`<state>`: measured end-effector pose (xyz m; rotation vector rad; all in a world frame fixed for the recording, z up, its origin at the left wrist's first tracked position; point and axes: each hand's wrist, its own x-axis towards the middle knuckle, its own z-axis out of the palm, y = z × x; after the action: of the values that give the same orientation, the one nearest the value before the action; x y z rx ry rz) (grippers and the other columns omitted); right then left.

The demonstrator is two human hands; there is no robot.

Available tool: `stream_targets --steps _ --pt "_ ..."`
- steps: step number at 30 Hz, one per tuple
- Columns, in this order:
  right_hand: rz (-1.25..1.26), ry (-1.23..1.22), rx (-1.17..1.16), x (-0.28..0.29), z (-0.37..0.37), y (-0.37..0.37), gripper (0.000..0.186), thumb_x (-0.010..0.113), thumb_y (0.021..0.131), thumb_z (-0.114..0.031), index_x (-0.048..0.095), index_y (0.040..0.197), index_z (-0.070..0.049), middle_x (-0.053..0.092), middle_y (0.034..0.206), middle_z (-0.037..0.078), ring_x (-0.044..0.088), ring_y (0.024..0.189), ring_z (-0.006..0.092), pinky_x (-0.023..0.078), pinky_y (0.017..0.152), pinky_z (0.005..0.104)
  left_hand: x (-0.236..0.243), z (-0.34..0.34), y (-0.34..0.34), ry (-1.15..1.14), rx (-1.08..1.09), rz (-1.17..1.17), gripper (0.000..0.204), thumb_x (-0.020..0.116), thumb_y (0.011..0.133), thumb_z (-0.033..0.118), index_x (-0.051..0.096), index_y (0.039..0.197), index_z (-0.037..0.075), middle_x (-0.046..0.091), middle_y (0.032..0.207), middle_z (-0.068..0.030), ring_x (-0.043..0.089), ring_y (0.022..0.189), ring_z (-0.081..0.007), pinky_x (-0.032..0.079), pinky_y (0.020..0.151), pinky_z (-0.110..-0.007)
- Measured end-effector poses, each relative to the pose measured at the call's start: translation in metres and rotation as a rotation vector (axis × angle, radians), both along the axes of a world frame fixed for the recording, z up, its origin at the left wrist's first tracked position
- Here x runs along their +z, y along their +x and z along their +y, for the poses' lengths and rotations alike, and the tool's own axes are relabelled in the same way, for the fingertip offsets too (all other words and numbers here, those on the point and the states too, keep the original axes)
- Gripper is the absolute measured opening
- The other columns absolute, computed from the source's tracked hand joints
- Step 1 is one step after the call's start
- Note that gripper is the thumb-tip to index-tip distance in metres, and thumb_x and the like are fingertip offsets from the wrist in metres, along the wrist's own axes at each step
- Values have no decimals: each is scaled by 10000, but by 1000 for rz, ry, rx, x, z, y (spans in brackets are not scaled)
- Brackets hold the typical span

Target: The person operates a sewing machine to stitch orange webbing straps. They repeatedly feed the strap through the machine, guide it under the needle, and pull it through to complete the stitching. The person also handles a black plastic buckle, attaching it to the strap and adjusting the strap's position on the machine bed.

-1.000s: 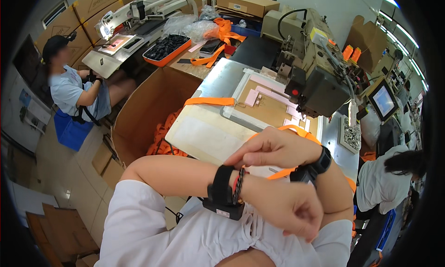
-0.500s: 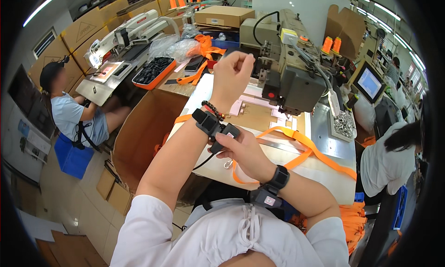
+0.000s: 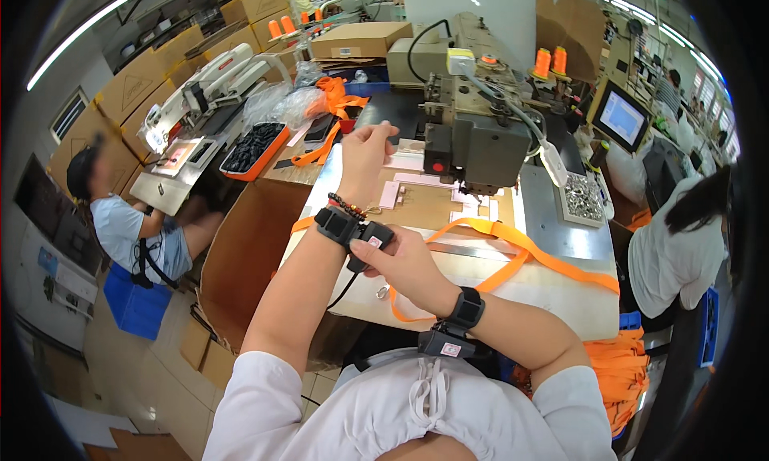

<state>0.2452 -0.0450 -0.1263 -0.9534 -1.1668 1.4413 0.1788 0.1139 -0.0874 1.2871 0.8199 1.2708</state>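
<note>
A black module (image 3: 376, 238) at the left wrist, over the table (image 3: 561, 305) toward its near left corner, is held between the fingers of the right hand (image 3: 412, 267). The left hand (image 3: 364, 163) is raised beyond it, its fingers loosely bent; how far they are closed cannot be told. An orange strap (image 3: 553, 272) is laid loosely to the table's right edge, near which a tray (image 3: 582, 198) is set beside the sewing machine (image 3: 485, 148)
</note>
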Motion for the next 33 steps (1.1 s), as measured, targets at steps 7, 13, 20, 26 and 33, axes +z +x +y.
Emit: stream_targets --steps 7,13,20,26,33 --pt "108 -189 154 -3 -1 11 518 707 914 -413 576 1169 18 674 1058 104 680 925 166 577 796 298 -13 0 9 211 66 128 292 609 973 232 704 926 -40 594 636 5 513 577 -38 378 536 -220" --pt "296 -320 -54 -4 -25 81 477 613 971 -379 523 1273 -21 619 1221 134 603 1097 237 501 915 369 -10 -57 5 144 -104 205 273 602 987 244 690 934 -9 499 609 59 415 555 -14 312 518 -187" --pt "403 -355 -574 1 -101 200 275 580 966 -207 534 1199 -67 625 1065 90 567 973 157 465 860 300 -30 -132 29 -28 -496 209 246 571 998 211 693 947 4 540 635 47 463 567 -15 359 528 -177" --pt "280 -244 -794 -32 -87 220 246 627 918 -119 569 1146 -47 631 1009 43 581 934 131 470 841 277 -84 -102 76 141 -433 240 224 586 992 178 684 959 -21 564 658 45 507 588 -14 394 532 -184" --pt "199 -201 -551 -46 -30 219 183 638 909 -98 589 1081 -61 588 953 -10 520 833 91 420 695 235 -83 -92 64 -57 -352 289 246 572 994 221 687 960 7 517 653 46 447 580 -25 342 511 -205"
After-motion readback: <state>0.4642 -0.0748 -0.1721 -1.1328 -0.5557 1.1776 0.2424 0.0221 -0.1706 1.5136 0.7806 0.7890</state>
